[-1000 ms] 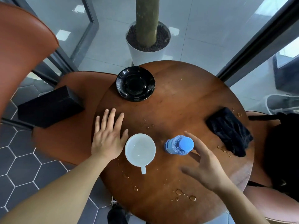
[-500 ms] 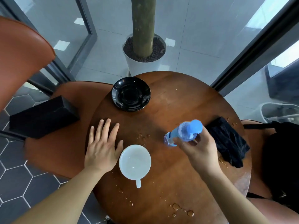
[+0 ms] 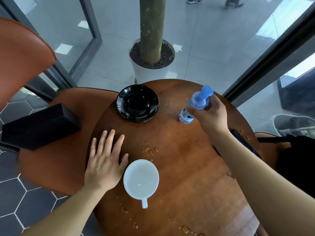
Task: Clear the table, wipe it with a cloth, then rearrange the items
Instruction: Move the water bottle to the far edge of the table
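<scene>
My right hand (image 3: 210, 114) is gripping the bottle (image 3: 196, 104), fingers clenched around its middle, holding it tilted over the far right of the tabletop (image 3: 187, 167). My left hand (image 3: 104, 164) is lying flat, fingers released, just beside the cup (image 3: 141, 178). The saucer (image 3: 137, 103) is sitting at the far edge. Droplets (image 3: 150, 149) are dotting the wood, so I judge a wet grip could be letting the bottle slip, and my left thumb could be nudging the cup.

Saucer (image 3: 137, 103) at table (image 3: 187, 167) far edge; cup (image 3: 141, 179) near, left hand (image 3: 104, 165) beside; bottle (image 3: 196, 104) far right
</scene>
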### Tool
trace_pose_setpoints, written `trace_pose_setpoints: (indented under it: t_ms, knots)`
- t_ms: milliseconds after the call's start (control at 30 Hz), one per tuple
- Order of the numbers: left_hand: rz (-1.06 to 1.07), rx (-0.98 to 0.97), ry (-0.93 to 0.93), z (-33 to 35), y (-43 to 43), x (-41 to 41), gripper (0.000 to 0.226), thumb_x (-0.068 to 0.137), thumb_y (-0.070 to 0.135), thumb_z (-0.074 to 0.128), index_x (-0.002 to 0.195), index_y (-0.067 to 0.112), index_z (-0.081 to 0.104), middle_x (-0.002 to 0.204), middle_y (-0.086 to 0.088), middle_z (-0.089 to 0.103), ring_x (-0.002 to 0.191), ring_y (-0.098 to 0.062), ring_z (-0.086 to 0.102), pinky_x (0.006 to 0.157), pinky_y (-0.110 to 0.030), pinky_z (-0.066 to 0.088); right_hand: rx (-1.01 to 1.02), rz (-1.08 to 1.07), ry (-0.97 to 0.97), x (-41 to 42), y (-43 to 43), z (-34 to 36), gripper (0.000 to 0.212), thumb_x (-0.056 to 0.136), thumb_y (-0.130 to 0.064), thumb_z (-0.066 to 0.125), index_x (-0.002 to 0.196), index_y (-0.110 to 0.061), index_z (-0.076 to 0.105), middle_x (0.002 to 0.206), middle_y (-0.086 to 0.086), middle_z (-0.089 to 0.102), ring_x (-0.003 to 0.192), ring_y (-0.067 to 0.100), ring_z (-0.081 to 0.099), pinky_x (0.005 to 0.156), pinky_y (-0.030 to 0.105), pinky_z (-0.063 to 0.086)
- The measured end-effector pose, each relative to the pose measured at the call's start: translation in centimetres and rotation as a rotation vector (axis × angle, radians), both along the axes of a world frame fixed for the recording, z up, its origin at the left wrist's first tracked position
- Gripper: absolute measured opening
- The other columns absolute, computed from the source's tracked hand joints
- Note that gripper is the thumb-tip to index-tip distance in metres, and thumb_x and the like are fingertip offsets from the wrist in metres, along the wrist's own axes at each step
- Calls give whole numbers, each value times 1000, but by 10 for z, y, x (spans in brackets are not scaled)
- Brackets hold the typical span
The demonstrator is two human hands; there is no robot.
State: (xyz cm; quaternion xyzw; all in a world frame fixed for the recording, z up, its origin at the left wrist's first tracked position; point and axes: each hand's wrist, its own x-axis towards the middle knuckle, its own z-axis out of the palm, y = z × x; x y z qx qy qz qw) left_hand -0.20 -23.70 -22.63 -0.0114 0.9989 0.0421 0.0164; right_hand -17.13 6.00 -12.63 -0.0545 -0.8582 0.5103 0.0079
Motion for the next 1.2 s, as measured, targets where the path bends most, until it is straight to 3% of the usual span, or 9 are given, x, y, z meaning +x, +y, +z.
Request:
trace_pose_setpoints:
  t_ms: [100, 200, 433, 600, 733, 900, 1200]
  knots:
    - [-9, -7, -1, -2, -2, 0, 66, 101, 52, 30, 157, 17, 35, 166, -18, 29, 155, -38, 24, 125, -59, 18, 33, -29, 10, -24, -3, 0, 37, 73, -27, 86, 100, -24, 61, 83, -16, 61, 68, -6, 57, 63, 15, 43]
    - [-10, -13, 2, -3, -3, 0, 66, 102, 54, 26, 157, 18, 35, 165, -18, 29, 154, -38, 24, 125, -59, 18, 30, -73, 22, -44, -2, 1, 41, 74, -27, 85, 107, -19, 62, 84, -17, 60, 67, -7, 57, 60, 10, 42]
    - [-13, -12, -11, -4, -3, -1, 68, 102, 56, 19, 157, 18, 35, 166, -17, 28, 154, -38, 24, 125, -58, 17, 18, -135, 25, -69, -2, 1, 46, 77, -24, 84, 115, -13, 62, 96, -7, 64, 82, 10, 62, 70, 23, 48]
    - [-18, -9, -12, -6, -4, 0, 68, 102, 56, 20, 157, 19, 35, 167, -16, 27, 155, -37, 24, 126, -57, 16, -26, -180, 26, -74, -7, -3, 43, 77, -24, 85, 112, -15, 62, 93, -10, 64, 87, 12, 66, 71, 24, 51]
    - [-17, -12, -12, -7, -4, -1, 68, 102, 56, 20, 157, 19, 34, 167, -16, 26, 155, -37, 23, 126, -57, 15, -46, -159, 17, -79, -12, -5, 47, 75, -23, 87, 115, -17, 62, 99, -8, 66, 97, 17, 69, 84, 34, 58]
    - [-11, -10, -19, -6, -3, -1, 68, 102, 56, 19, 157, 19, 35, 167, -16, 26, 156, -36, 22, 126, -58, 16, -30, -128, 6, -81, -15, -10, 47, 74, -21, 88, 110, -22, 58, 102, -6, 67, 98, 18, 68, 89, 40, 58]
    - [-6, -7, -8, -4, -1, -1, 67, 102, 55, 20, 155, 17, 38, 166, -17, 28, 155, -37, 24, 125, -59, 18, 40, -127, -105, -62, -4, -28, 70, 74, -29, 88, 134, -22, 55, 108, -10, 63, 92, 3, 62, 77, 25, 51]
